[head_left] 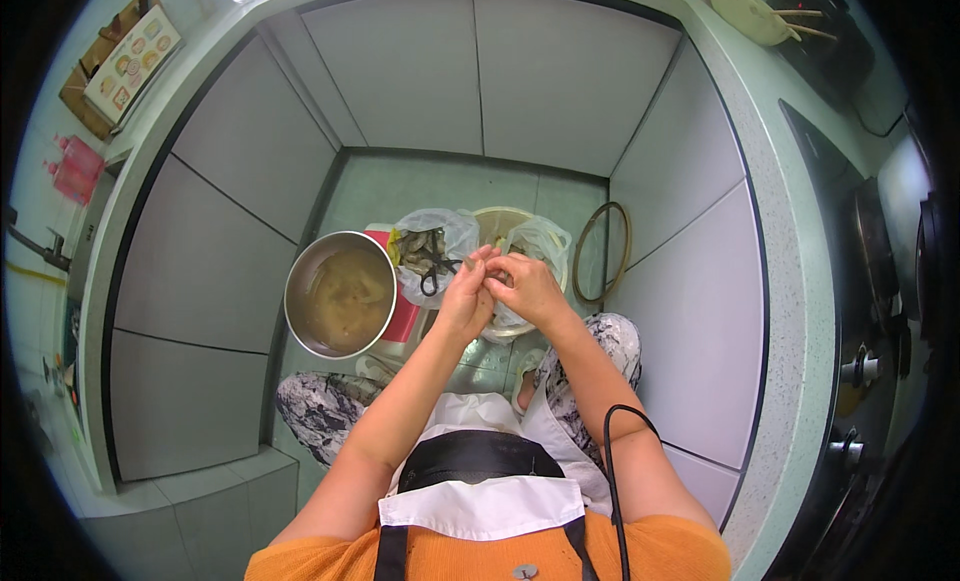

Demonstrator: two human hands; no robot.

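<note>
My left hand (467, 296) and my right hand (529, 290) meet in front of me, fingers pinched together. A small greyish bit shows at the left fingertips; its kind is too small to make out. Just left of my left hand, black-handled scissors (440, 274) lie on an open clear plastic bag (448, 224) with greyish-brown pieces (412, 248) that look like shrimp. Below and beyond my right hand stands a pale round bin (497, 219), with a clear plastic bag (543, 238) over its rim. A metal pot (291, 299) of cloudy liquid, with pale pieces in it, stands farther left.
A red-and-white box (403, 321) sits between pot and bag. A brown ring (627, 249) leans on the right cabinet (690, 321). Grey cabinets (390, 71) enclose three sides under a countertop (790, 311). My knees flank the work area; a black cable (609, 471) hangs by my right arm.
</note>
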